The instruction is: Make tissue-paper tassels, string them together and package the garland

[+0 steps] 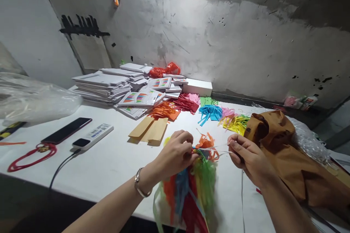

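Observation:
My left hand [177, 151] is closed at the top of a bunch of paper tassels [188, 193] in orange, blue, red, yellow and green, which hangs down over the table's front edge. My right hand [244, 154] pinches a thin white string [222, 150] drawn between the two hands. A loose end of string falls below the right hand. Beyond my left hand lies an orange tassel [206, 142], partly hidden. What exactly sits between the left fingertips is covered by the hand.
Bundles of fringed paper, orange [165, 110], blue [210, 113] and yellow [237, 124], lie behind my hands. Brown paper pieces [149, 130], a phone [67, 130] and a white device [93, 136] are leftward. Printed cards [139, 98] are stacked behind. Brown cloth [295, 164] lies right.

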{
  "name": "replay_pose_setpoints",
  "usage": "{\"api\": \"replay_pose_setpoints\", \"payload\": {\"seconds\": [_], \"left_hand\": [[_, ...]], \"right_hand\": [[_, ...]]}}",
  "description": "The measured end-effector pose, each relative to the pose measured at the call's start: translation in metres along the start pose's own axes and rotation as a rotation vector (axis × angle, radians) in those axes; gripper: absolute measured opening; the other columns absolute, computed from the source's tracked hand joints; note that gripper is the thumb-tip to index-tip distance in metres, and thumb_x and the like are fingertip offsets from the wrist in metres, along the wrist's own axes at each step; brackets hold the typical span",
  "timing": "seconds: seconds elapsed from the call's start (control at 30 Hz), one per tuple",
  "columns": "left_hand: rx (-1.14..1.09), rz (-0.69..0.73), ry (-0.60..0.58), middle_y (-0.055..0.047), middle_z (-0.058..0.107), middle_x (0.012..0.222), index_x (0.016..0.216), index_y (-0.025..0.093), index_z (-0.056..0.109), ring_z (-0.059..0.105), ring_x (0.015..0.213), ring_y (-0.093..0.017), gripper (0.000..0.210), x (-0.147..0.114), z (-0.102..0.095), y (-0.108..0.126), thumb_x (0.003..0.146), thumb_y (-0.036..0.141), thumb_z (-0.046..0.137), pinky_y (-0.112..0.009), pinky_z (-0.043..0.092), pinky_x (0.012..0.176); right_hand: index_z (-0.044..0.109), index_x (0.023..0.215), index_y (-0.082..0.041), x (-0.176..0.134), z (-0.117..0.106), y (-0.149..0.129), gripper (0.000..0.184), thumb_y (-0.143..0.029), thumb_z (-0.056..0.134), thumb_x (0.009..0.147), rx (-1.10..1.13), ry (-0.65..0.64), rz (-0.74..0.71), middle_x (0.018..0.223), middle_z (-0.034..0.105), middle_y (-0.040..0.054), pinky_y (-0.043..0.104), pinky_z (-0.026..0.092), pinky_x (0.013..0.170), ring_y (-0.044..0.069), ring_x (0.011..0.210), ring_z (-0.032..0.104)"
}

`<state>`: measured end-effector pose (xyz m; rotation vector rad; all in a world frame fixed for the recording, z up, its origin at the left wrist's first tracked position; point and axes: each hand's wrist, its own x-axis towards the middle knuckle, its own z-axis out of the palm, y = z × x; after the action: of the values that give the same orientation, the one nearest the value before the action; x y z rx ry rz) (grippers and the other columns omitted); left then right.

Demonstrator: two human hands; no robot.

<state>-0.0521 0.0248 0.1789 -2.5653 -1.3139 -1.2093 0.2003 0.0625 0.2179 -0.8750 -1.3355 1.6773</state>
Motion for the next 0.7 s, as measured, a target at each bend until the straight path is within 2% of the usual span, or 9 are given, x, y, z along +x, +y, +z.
{"api": "replay_pose_setpoints", "payload": {"seconds": [0.07,0.13,0.2,0.27,0.33,0.4,0.5,0.63,0.7], "left_hand": [[-0.077,-0.035,-0.041,-0.005,0.062,0.093,0.073,0.019,0.052,0.054,0.087,-0.02,0.018,0.0,-0.002,-0.006,0.088,0.018,0.062,-0.035,0.044,0.083],[-0.135,-0.07,-0.096,-0.004,0.064,0.091,0.092,0.02,0.057,0.056,0.084,-0.019,0.006,-0.001,-0.004,-0.01,0.088,0.015,0.058,-0.032,0.045,0.079],[-0.193,-0.045,-0.179,-0.003,0.065,0.094,0.114,0.022,0.057,0.057,0.086,-0.018,0.026,-0.003,-0.007,-0.013,0.091,0.012,0.05,-0.031,0.045,0.082],[-0.257,0.026,-0.283,-0.004,0.066,0.098,0.122,0.023,0.057,0.058,0.092,-0.018,0.034,-0.003,-0.008,-0.014,0.094,0.01,0.043,-0.032,0.043,0.091],[-0.293,0.07,-0.353,-0.005,0.066,0.096,0.111,0.021,0.062,0.059,0.093,-0.018,0.025,-0.003,-0.006,-0.014,0.096,0.015,0.043,-0.033,0.04,0.097],[-0.29,0.058,-0.382,-0.004,0.066,0.089,0.094,0.019,0.064,0.06,0.087,-0.018,0.018,-0.002,-0.003,-0.013,0.098,0.026,0.048,-0.032,0.04,0.096],[-0.241,0.011,-0.381,-0.002,0.064,0.081,0.08,0.019,0.063,0.059,0.082,-0.017,0.027,-0.001,0.002,-0.017,0.099,0.033,0.052,-0.03,0.041,0.09],[-0.138,-0.067,-0.316,-0.007,0.063,0.103,0.085,0.019,0.068,0.058,0.092,-0.02,0.028,-0.004,-0.002,-0.035,0.1,0.031,0.048,-0.033,0.039,0.09],[-0.102,-0.081,-0.293,-0.007,0.063,0.108,0.09,0.019,0.07,0.058,0.09,-0.019,0.025,-0.007,-0.005,-0.044,0.1,0.029,0.049,-0.035,0.037,0.091]], "right_hand": [[0.056,0.085,-0.019,-0.002,0.004,0.002,0.044,-0.054,0.082,0.075,-0.008,-0.02,0.001,0.056,0.036,-0.0095,0.016,0.013,0.044,0.003,0.048,0.027],[0.055,0.084,-0.019,-0.002,0.009,0.002,0.045,-0.055,0.082,0.075,-0.017,-0.036,0.008,0.058,0.036,-0.0094,0.015,0.013,0.045,0.003,0.049,0.028],[0.055,0.084,-0.019,0.0,0.015,0.001,0.046,-0.055,0.082,0.075,-0.03,-0.05,0.01,0.06,0.037,-0.009,0.015,0.014,0.045,0.003,0.05,0.029],[0.054,0.084,-0.019,0.004,0.019,0.001,0.047,-0.056,0.082,0.074,-0.04,-0.055,0.007,0.06,0.037,-0.0091,0.015,0.014,0.045,0.003,0.05,0.028],[0.054,0.085,-0.019,0.009,0.023,0.002,0.048,-0.056,0.082,0.073,-0.052,-0.047,0.0,0.06,0.037,-0.0094,0.015,0.014,0.045,0.003,0.05,0.028],[0.053,0.086,-0.02,0.014,0.025,0.004,0.048,-0.057,0.082,0.073,-0.066,-0.034,-0.007,0.061,0.038,-0.0092,0.015,0.015,0.046,0.003,0.05,0.03],[0.054,0.085,-0.02,0.017,0.018,0.007,0.046,-0.057,0.079,0.076,-0.092,-0.051,-0.01,0.058,0.038,-0.0092,0.016,0.014,0.045,0.004,0.049,0.027],[0.058,0.085,-0.018,0.007,-0.017,0.015,0.039,-0.054,0.073,0.084,-0.225,-0.074,0.015,0.056,0.036,-0.0088,0.02,0.012,0.045,0.005,0.049,0.022],[0.06,0.088,-0.018,-0.003,-0.037,0.019,0.038,-0.055,0.068,0.088,-0.329,-0.043,0.025,0.058,0.035,-0.0079,0.021,0.014,0.046,0.007,0.051,0.024]]}}
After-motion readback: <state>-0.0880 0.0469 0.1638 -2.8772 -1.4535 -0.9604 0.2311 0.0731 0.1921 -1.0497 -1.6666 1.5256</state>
